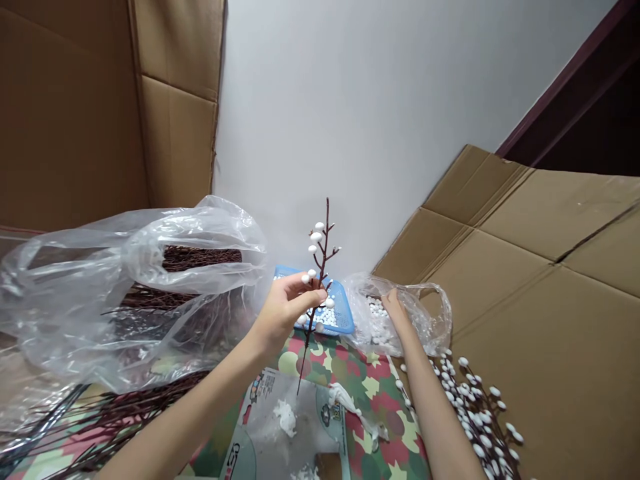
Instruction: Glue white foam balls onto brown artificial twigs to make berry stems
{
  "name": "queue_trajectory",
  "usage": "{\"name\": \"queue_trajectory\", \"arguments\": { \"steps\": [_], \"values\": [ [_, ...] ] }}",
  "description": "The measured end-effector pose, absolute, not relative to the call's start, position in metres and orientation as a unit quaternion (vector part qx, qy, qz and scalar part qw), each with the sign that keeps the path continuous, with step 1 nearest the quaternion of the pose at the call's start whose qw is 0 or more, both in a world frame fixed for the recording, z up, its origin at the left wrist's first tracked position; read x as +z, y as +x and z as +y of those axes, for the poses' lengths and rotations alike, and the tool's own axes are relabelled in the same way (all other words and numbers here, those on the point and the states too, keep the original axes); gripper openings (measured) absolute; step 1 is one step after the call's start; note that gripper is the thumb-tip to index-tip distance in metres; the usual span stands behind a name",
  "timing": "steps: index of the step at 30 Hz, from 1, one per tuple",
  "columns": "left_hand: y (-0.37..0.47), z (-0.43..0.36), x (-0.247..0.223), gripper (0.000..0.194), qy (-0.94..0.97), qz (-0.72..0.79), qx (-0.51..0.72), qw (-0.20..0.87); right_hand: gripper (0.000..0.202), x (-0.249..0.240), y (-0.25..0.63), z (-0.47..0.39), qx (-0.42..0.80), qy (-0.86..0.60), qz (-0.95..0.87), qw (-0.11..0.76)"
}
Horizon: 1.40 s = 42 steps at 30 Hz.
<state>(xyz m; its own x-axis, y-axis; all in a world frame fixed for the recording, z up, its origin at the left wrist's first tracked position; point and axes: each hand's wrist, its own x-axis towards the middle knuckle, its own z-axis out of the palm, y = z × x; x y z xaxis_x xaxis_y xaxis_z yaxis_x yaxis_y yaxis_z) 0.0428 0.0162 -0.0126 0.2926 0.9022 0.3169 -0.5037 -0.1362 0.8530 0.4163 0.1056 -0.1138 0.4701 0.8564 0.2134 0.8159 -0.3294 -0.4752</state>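
Observation:
Upright in my left hand (pixel 287 303) is a brown artificial twig (pixel 323 257), its stem pinched between thumb and fingers. White oval berries sit on several of its side tips, while other tips are bare. My right hand (pixel 393 305) reaches into a clear plastic bag (pixel 430 313) of white berries (pixel 376 312); its fingertips are down among them, and what they grip, if anything, is hidden. Behind my left hand stands a blue plastic basket (pixel 343 310) with more white berries in it.
A large clear bag (pixel 210 213) of brown twigs lies at the left, with loose twigs (pixel 115 427) in front. Finished-looking berry branches (pixel 480 420) lie at the right. White glue-like clumps (pixel 285 418) sit on a printed sheet (pixel 270 453) over the patterned cloth (pixel 370 387). Cardboard (pixel 550 280) flanks the wall.

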Motion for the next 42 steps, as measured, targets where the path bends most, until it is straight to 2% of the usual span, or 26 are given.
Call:
{"name": "queue_trajectory", "arguments": {
  "steps": [5,10,13,17,26,32,42],
  "values": [
    [0.047,0.020,-0.019,0.013,0.512,0.206,0.551,0.626,0.023,-0.078,0.387,0.083,0.111,-0.732,-0.526,0.419],
    [0.049,0.020,-0.020,0.014,0.521,0.206,0.533,0.634,0.028,-0.040,0.308,0.043,0.155,-0.593,-0.600,0.514],
    [0.051,0.018,-0.020,0.013,0.531,0.200,0.517,0.641,0.022,-0.029,0.257,0.019,0.231,-0.469,-0.603,0.602],
    [0.053,0.017,-0.023,0.011,0.534,0.195,0.497,0.656,0.013,-0.026,0.222,-0.005,0.306,-0.408,-0.604,0.613],
    [0.057,0.017,-0.029,0.008,0.527,0.204,0.486,0.667,0.009,-0.025,0.223,-0.014,0.355,-0.342,-0.607,0.623],
    [0.060,0.016,-0.029,0.012,0.514,0.206,0.467,0.689,0.014,-0.028,0.216,-0.012,0.335,-0.367,-0.591,0.635],
    [0.056,0.012,-0.023,0.011,0.527,0.200,0.431,0.704,0.010,-0.031,0.210,-0.016,0.314,-0.346,-0.610,0.640]
  ]
}}
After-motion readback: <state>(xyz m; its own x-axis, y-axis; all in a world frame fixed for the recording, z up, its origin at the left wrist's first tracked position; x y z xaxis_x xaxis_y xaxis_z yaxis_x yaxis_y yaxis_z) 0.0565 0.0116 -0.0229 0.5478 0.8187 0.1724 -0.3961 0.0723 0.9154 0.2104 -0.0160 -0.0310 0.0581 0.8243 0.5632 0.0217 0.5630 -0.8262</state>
